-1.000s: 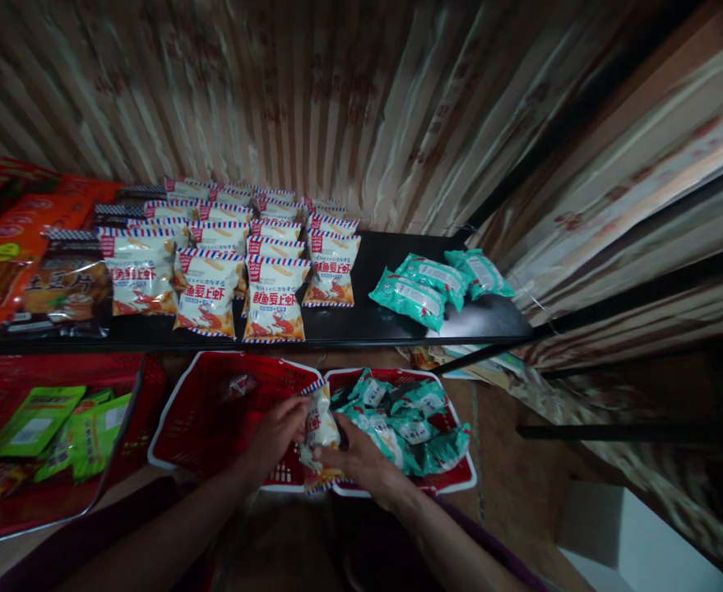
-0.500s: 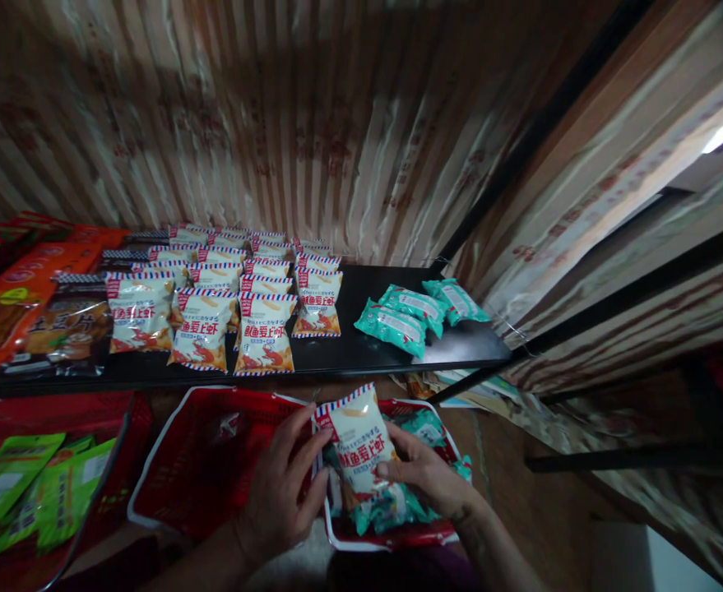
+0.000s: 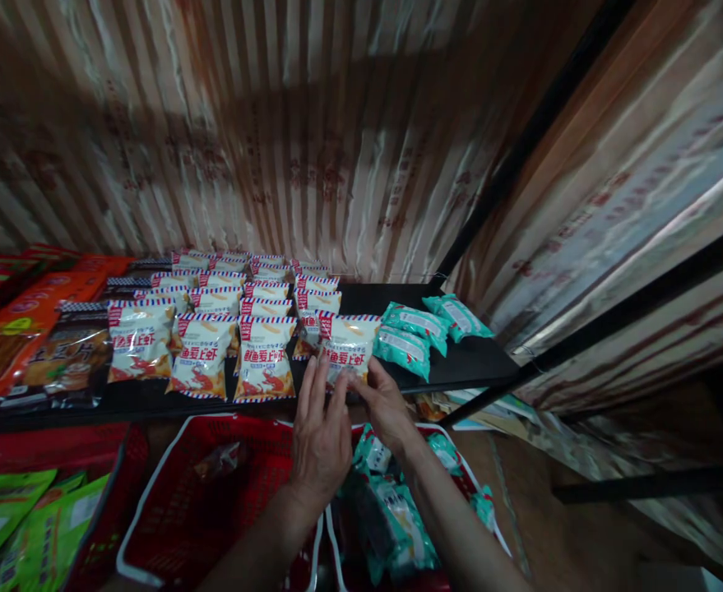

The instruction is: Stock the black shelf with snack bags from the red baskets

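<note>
At the black shelf's (image 3: 465, 366) front edge, the right hand (image 3: 389, 407) pinched a shrimp-snack packet (image 3: 352, 337) in its grip, the left hand (image 3: 320, 448) straight-fingered against it, matching packets (image 3: 266, 345) already stood in rows, and teal packets (image 3: 401, 522) remained in a red basket (image 3: 334, 543).

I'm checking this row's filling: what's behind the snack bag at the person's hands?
Behind the snack bag, matching white bags show beyond its upper left edge. It covers part of the nearest one; anything else directly behind can't be seen.
</note>
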The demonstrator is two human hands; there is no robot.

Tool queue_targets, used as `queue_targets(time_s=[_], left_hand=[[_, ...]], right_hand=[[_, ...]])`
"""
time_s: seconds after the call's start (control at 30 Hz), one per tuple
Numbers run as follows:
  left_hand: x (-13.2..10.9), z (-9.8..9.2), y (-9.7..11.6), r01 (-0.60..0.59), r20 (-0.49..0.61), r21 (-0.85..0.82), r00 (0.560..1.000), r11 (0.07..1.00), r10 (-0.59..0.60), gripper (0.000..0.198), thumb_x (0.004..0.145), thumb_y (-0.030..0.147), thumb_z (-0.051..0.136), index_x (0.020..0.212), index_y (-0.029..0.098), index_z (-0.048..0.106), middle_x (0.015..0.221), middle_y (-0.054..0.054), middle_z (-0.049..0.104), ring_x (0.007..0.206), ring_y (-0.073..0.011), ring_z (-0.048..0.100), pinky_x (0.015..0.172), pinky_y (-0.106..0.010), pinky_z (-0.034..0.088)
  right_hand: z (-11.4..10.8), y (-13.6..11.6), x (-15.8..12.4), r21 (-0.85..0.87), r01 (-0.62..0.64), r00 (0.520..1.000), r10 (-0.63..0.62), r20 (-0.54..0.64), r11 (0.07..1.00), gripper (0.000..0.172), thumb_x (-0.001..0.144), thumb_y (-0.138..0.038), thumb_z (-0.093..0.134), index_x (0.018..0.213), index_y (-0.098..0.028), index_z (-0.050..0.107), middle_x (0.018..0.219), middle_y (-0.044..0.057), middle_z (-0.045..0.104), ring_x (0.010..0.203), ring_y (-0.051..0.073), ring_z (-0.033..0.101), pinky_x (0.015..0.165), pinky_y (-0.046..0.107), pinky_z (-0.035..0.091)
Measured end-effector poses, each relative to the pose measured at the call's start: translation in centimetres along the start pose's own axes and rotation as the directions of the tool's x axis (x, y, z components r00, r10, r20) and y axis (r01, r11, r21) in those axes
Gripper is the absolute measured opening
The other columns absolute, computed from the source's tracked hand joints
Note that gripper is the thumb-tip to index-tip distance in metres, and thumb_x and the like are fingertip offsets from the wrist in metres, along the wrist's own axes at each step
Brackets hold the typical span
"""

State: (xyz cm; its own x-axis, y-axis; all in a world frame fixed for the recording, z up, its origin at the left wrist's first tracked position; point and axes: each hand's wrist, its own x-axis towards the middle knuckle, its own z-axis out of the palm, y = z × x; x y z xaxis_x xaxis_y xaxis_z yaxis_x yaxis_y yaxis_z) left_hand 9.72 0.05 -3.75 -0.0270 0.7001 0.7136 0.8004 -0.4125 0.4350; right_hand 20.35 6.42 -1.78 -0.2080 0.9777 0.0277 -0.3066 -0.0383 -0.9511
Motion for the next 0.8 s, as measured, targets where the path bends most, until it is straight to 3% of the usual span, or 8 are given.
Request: queue_targets(time_s=[0.23, 0.43, 0.6, 0.8], left_hand=[[0.3, 0.8, -1.4, 0.115, 0.071, -0.019, 0.991, 0.993, -0.113, 0.056, 0.087, 0.006, 0.037, 0.141, 0.018, 0.033, 0.155, -0.010, 0.016, 0.143, -0.0262, 0.007, 0.111, -0.050, 0.028], [0.3, 1.3, -1.8, 0.124, 0.066, -0.008, 0.990, 0.992, -0.123, 0.057, 0.085, 0.005, 0.036, 0.141, 0.016, 0.033, 0.155, -0.012, 0.018, 0.143, -0.0260, 0.008, 0.111, -0.049, 0.028], [0.0, 1.6, -1.7, 0.151, 0.055, -0.020, 0.987, 0.988, -0.149, 0.059, 0.085, 0.005, 0.037, 0.142, 0.017, 0.030, 0.155, -0.011, 0.019, 0.143, -0.0259, 0.010, 0.111, -0.050, 0.029], [-0.1, 1.6, -1.3, 0.204, 0.095, -0.003, 0.975, 0.979, -0.203, 0.061, 0.082, 0.003, 0.039, 0.142, 0.016, 0.031, 0.156, -0.010, 0.010, 0.143, -0.0274, 0.006, 0.112, -0.051, 0.026]], right_hand=[[1.1, 1.6, 2.8, -0.120, 0.026, 0.998, -0.033, -0.053, 0.992, 0.047, 0.066, -0.036, 0.074, 0.109, -0.024, 0.060, 0.098, 0.001, 0.072, 0.086, 0.021, 0.066, 0.081, 0.034, 0.051], [0.8, 3.0, 3.4, -0.275, 0.091, 0.994, -0.104, -0.030, 0.957, 0.044, 0.073, -0.038, 0.064, 0.114, -0.024, 0.055, 0.105, 0.004, 0.069, 0.092, 0.022, 0.064, 0.083, 0.038, 0.051], [0.1, 3.7, 3.6, -0.617, 0.172, 0.960, -0.272, -0.071, 0.768, 0.039, 0.075, -0.038, 0.060, 0.109, -0.020, 0.060, 0.111, 0.009, 0.063, 0.104, 0.026, 0.058, 0.094, 0.044, 0.044], [-0.5, 3.8, 4.2, -0.695, 0.247, 0.933, -0.359, -0.017, 0.675, 0.043, 0.076, -0.034, 0.060, 0.117, -0.022, 0.058, 0.119, 0.009, 0.058, 0.111, 0.025, 0.053, 0.095, 0.042, 0.045]])
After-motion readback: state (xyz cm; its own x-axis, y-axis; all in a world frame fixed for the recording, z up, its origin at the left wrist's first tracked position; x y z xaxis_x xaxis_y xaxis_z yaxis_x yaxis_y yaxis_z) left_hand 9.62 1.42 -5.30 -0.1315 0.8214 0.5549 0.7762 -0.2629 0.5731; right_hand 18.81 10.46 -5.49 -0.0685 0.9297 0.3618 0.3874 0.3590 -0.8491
